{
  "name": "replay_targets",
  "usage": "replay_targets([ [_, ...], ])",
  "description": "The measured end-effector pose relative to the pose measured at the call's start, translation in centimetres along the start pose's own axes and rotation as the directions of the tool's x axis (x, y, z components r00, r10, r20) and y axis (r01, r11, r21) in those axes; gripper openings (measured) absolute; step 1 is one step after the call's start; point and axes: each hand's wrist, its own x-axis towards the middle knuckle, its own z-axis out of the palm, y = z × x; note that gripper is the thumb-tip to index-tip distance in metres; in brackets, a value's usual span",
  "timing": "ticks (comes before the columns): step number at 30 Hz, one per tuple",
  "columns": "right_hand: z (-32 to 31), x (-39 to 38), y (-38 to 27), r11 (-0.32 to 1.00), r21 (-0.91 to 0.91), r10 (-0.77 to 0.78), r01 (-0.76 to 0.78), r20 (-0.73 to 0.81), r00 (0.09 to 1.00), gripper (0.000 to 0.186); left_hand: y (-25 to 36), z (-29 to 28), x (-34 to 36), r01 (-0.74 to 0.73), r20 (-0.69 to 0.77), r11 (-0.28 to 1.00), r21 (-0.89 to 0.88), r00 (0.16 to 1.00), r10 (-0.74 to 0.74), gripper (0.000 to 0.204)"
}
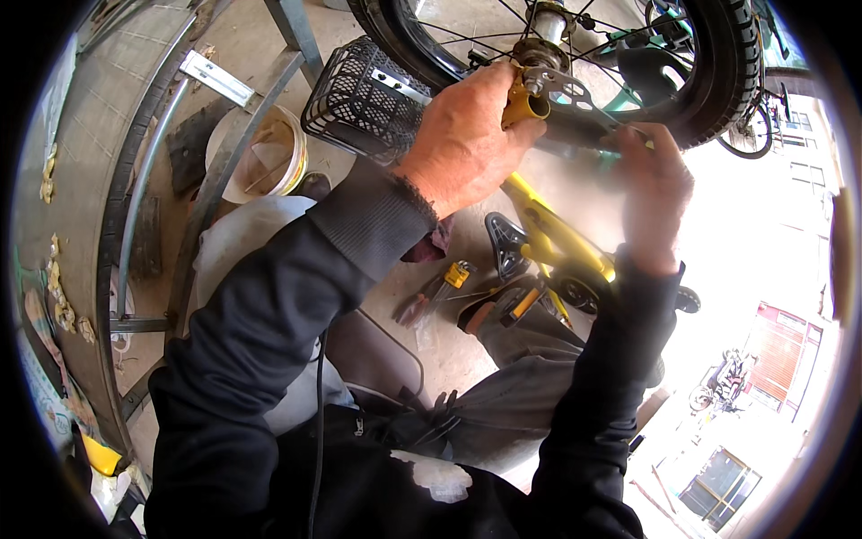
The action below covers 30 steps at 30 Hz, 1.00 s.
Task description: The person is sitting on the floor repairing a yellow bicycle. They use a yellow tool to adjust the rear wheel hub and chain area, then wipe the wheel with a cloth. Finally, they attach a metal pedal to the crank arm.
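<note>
My left hand [476,135] is closed around a yellow metal tube [528,106] with an open round end, part of a bike frame, right beside the axle of a spoked wheel [732,63]. A silver plate with holes [561,87] sits at the axle nut, near my fingers. To the right, my right hand [657,184] is smeared by motion, its fingers curled round a thin metal tool [611,119] that points toward the plate. Most of that tool is hidden in the hand. Below the wheel, more of the yellow frame [561,229] slopes down toward the floor.
A black mesh basket [364,99] lies left of the wheel, and a white bucket [269,153] stands beyond it by a metal frame [215,184]. A black bike saddle or similar part [507,244] and a pack of tools [440,292] lie near my foot. Bikes stand at the far right.
</note>
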Motion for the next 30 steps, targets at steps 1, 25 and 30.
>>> replay_targets([
  [1,-0.1,0.1,0.9,0.998,0.06,-0.016,0.014,0.028,0.999,0.01,0.1,0.1,0.0,0.004,-0.001,1.0,0.009,1.0,-0.004,0.033],
  [25,-2.0,0.6,7.6,0.952,0.304,-0.048,0.018,0.092,0.995,0.025,0.1,-0.1,0.0,0.03,0.028,0.999,0.025,0.999,-0.031,0.036],
  [30,-2.1,0.1,5.7,0.966,0.255,-0.077,0.05,0.095,0.992,0.024,-0.2,0.1,-0.1,0.012,0.015,1.0,0.02,1.0,-0.013,0.036],
])
